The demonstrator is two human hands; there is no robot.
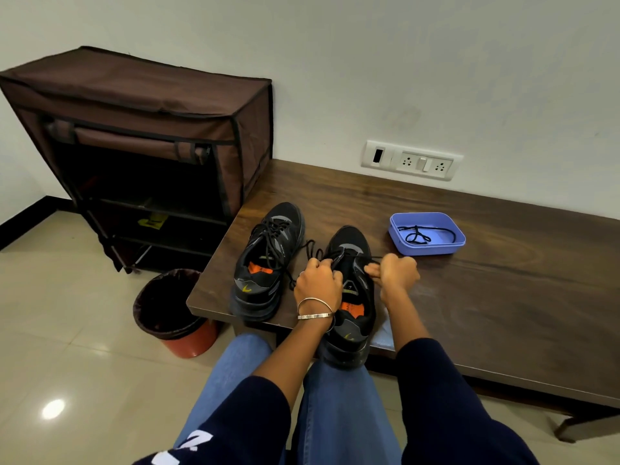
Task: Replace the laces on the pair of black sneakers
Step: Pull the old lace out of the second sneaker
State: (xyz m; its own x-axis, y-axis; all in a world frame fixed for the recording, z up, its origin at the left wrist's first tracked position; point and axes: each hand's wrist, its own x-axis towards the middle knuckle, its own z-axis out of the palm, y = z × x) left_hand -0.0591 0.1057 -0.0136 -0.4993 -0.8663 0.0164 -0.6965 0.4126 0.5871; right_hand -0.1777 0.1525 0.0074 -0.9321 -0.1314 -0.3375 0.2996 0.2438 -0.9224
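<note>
Both hands work the lace (310,248) of the nearer sneaker (349,297) at the table (503,297) edge: left hand (317,283) curled round one strand, right hand (397,271) pinching the other. Uneven pulling could likely slip an end back through an eyelet. Its laced mate (268,260) stands left; a blue tray (426,250) right holds another lace (417,234).

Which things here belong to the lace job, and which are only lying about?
Job: right sneaker, its lace, left hand, right hand, left sneaker, loose lace, blue tray.
Lying about: bin, shoe rack, wall socket.
</note>
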